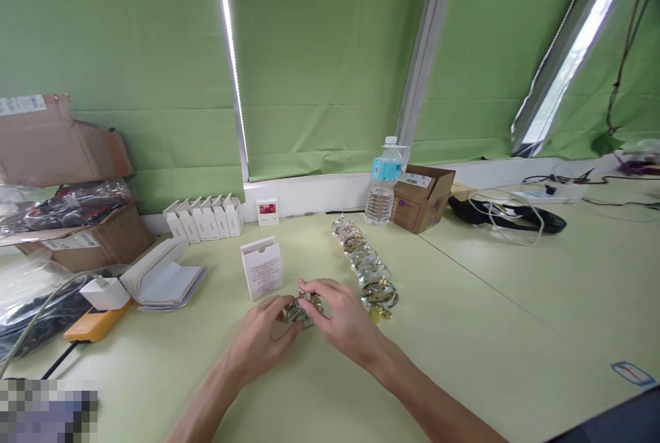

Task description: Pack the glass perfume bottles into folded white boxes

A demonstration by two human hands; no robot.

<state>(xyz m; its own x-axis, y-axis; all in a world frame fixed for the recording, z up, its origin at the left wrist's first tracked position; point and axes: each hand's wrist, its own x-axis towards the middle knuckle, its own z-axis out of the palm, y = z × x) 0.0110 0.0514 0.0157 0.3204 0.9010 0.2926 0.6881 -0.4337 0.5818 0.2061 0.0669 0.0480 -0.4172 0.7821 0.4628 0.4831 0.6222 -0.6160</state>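
Just in front of the upright white box [262, 269], a small, round, glassy greenish item [296, 314] rests on the table between my hands. My left hand [264, 329] is closed around its left side, fingertips against its edge. Thumb and forefinger of my right hand [337, 311] pinch a small upright piece at its top; what that piece is stays too small to tell. To the right of my hands runs a row of similar shiny, round items [371, 267] with gold-coloured parts. Fingers hide much of the held item.
Several small white boxes [203, 219] stand along the wall, with a red-pictured card [267, 212] beside them. Behind the row are a water bottle [380, 199] and an open carton [420, 202]. Stacked papers [170, 278], a yellow power strip [97, 322] and cardboard boxes [97, 236] occupy the left.
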